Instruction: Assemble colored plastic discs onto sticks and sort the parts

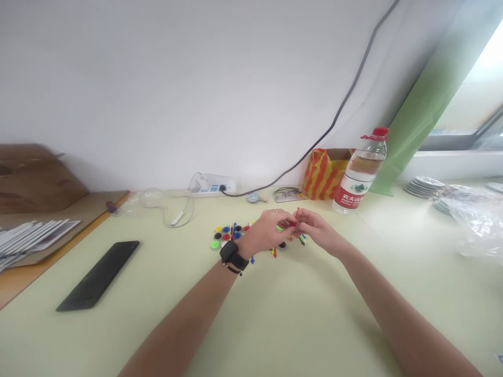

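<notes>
My left hand [268, 230], with a black watch [232, 254] on its wrist, is closed in a pinch above the table. Facing it, my right hand [317, 230] pinches too, fingertips meeting those of the left. Between them shows a small red plastic piece [293, 223], partly hidden by the fingers; a thin red tip sticks up by the right fingers. Under and around the hands lie several small round discs in yellow, blue, red, black and green, such as a green disc [215, 245]. Small coloured arrow-shaped pieces lie among them, one a red-and-yellow arrow [274, 253].
A black flat slab [98, 276] lies at left, near cardboard [43, 180] and stacked white strips [31, 241]. Along the wall are a power strip [212, 186], a striped bag [325, 175] and a large water bottle [361, 173]. Stacked discs [424, 187] and clear plastic [477, 220] occupy the right.
</notes>
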### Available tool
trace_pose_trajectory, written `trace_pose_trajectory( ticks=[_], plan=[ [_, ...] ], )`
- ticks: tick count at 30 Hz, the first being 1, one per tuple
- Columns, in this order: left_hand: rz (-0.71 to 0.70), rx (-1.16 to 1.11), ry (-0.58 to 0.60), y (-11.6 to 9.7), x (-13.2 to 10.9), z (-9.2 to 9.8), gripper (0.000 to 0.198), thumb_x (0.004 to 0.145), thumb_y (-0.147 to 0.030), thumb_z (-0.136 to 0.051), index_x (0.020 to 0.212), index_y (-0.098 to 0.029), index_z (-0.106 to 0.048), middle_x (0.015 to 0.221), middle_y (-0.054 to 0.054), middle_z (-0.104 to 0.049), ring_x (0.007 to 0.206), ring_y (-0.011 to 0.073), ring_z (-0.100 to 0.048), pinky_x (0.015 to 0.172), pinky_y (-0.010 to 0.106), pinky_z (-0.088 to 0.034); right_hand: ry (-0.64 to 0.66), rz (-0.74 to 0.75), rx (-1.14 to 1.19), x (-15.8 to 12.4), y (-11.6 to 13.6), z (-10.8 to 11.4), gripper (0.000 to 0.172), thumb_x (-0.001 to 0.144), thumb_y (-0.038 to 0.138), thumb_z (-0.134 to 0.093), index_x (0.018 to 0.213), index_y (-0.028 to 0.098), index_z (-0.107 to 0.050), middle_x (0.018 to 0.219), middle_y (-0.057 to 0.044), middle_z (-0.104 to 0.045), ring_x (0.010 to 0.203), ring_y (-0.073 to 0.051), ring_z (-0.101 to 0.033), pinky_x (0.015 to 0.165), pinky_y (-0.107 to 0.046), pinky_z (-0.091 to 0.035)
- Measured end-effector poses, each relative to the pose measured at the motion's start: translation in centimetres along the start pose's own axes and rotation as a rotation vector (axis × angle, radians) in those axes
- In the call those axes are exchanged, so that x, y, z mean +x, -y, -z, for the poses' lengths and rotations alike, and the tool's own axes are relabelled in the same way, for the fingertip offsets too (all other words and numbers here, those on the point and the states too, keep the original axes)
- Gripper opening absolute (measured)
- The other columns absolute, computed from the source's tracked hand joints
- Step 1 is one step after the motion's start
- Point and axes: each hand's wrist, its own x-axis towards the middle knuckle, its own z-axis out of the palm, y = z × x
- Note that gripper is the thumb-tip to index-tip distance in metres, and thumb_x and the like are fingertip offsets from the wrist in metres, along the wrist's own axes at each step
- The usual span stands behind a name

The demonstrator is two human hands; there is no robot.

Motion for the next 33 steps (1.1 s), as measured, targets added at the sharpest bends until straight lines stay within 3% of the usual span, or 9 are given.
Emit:
trace_pose_trajectory(
  ticks=[4, 8, 11, 15, 19, 21, 27, 33],
  plan=[
    [0.032, 0.059, 0.014, 0.3, -0.1, -0.6, 0.002, 0.084, -0.018, -0.065, 0.086, -0.018, -0.067, 0.089, 0.003, -0.073, 0.080, 0.0154, -0.069, 0.076, 0.026, -0.054, -0.223, -0.009, -0.305, 0.6, -1.4, 0.9, 0.026, 0.086, 0.025, -0.044, 0.098, 0.020, -0.066, 0.079, -0.002, -0.063, 0.070, -0.017, -0.055, 0.067, -0.030, -0.045],
    [0.039, 0.137, 0.170, 0.3, -0.6, -2.0, 0.002, 0.082, -0.018, -0.070, 0.083, -0.020, -0.069, 0.088, 0.001, -0.075, 0.086, 0.0187, -0.069, 0.081, 0.029, -0.050, -0.308, -0.025, -0.612, 1.1, -3.5, 2.6, 0.035, 0.087, 0.026, -0.047, 0.114, 0.020, -0.069, 0.083, -0.005, -0.068, 0.075, -0.021, -0.059, 0.072, -0.033, -0.046],
    [0.008, 0.182, 0.264, 0.5, -0.9, -2.8, 0.007, 0.082, -0.019, -0.071, 0.087, -0.022, -0.073, 0.097, 0.002, -0.076, 0.099, 0.0216, -0.067, 0.089, 0.031, -0.048, -0.281, -0.048, -0.757, 1.1, -4.6, 3.2, 0.038, 0.088, 0.025, -0.049, 0.120, 0.017, -0.068, 0.081, -0.005, -0.068, 0.072, -0.022, -0.060, 0.071, -0.033, -0.046],
    [0.028, 0.259, 0.300, 0.9, -1.0, -2.4, 0.002, 0.081, -0.021, -0.073, 0.080, -0.023, -0.074, 0.093, 0.003, -0.075, 0.101, 0.0237, -0.064, 0.086, 0.033, -0.048, -0.197, -0.038, -0.820, 1.0, -5.2, 2.8, 0.036, 0.091, 0.027, -0.053, 0.124, 0.018, -0.066, 0.090, -0.006, -0.070, 0.076, -0.021, -0.063, 0.072, -0.032, -0.048],
    [-0.020, 0.319, 0.228, 1.4, -1.0, -1.4, 0.024, 0.083, -0.033, -0.076, 0.105, -0.024, -0.074, 0.112, 0.005, -0.074, 0.116, 0.0272, -0.059, 0.097, 0.038, -0.047, -0.249, 0.016, -0.941, 0.9, -5.6, 2.0, 0.029, 0.092, 0.031, -0.059, 0.119, 0.023, -0.069, 0.109, -0.010, -0.068, 0.104, -0.027, -0.062, 0.087, -0.036, -0.047],
    [-0.030, 0.361, 0.205, 1.8, -1.0, -1.4, 0.031, 0.087, -0.038, -0.074, 0.115, -0.025, -0.071, 0.121, 0.005, -0.072, 0.124, 0.0285, -0.055, 0.103, 0.041, -0.044, -0.214, 0.028, -0.959, 0.9, -5.7, 1.8, 0.029, 0.092, 0.031, -0.061, 0.119, 0.025, -0.069, 0.113, -0.011, -0.067, 0.108, -0.029, -0.060, 0.090, -0.037, -0.046],
    [0.009, 0.468, 0.200, 2.5, -1.1, -2.2, 0.018, 0.097, -0.038, -0.063, 0.102, -0.023, -0.072, 0.117, 0.005, -0.073, 0.125, 0.0296, -0.053, 0.102, 0.042, -0.043, -0.087, 0.014, -0.882, 0.9, -5.5, 1.6, 0.022, 0.088, 0.016, -0.059, 0.105, 0.021, -0.072, 0.102, -0.010, -0.067, 0.094, -0.023, -0.064, 0.083, -0.032, -0.047],
    [0.022, 0.480, 0.175, 2.3, -1.1, -0.3, 0.038, 0.085, -0.050, -0.074, 0.114, -0.024, -0.071, 0.108, 0.007, -0.074, 0.113, 0.0307, -0.059, 0.097, 0.041, -0.044, -0.076, -0.039, -0.885, 0.7, -4.8, 1.3, 0.021, 0.084, 0.016, -0.061, 0.102, 0.020, -0.072, 0.095, -0.007, -0.067, 0.085, -0.022, -0.064, 0.075, -0.030, -0.046]
  ],
)
